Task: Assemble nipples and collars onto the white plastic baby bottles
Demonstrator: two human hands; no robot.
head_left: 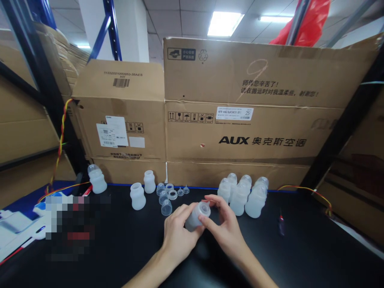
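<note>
My left hand (179,229): wrapped round bottle (193,218), presumably to steady it. My right hand (225,225): pinching its collar (205,208). Beyond left hand: loose caps (166,208); beyond right: capped bottles (239,200), apparently grouped to stay separate.

My left hand (181,226), cupped, and my right hand (226,226), its index finger arched and thumb near the left's, meet short of the bench's (120,252) far edge, forearms slanting outward toward the near side.

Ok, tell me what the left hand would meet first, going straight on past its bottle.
Probably the right hand, at the top of the bottle the left hand holds; depth is unclear.
</note>
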